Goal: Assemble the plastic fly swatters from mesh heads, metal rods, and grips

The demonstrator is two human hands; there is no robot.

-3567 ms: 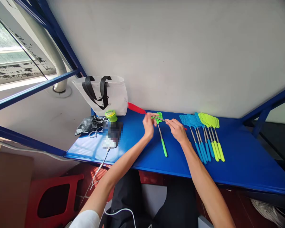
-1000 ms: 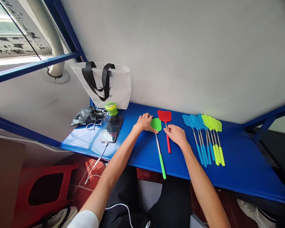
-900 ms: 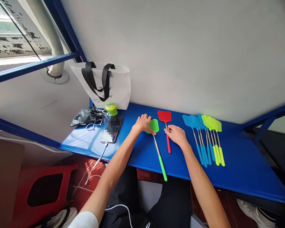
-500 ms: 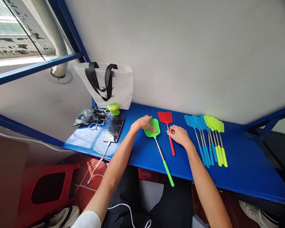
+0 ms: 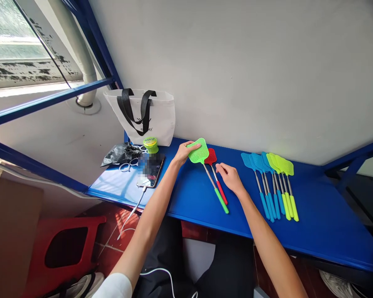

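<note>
My left hand (image 5: 184,152) pinches the mesh head of a green fly swatter (image 5: 199,152), thumb lying on top of it. That swatter is raised and slants down to the right, its green handle towards me. Partly behind it lies a red fly swatter (image 5: 222,192), its head overlapped by the green one. Just right of the red swatter's shaft, my right hand (image 5: 231,179) is closed with fingers curled, and I see nothing in it. Further right lie blue fly swatters (image 5: 267,203) and yellow-green fly swatters (image 5: 286,203), several in all, side by side with handles towards me.
On the left of the blue table (image 5: 317,207) are a white tote bag (image 5: 161,120), a green tub (image 5: 151,145), a black plastic bag (image 5: 116,154), white-handled scissors (image 5: 129,164) and a phone (image 5: 153,167) on a cable. A red stool (image 5: 95,231) stands below left.
My left hand has lifted the green swatter up and away from me. The red swatter has shifted left at its head, and my right hand has come off its shaft.
</note>
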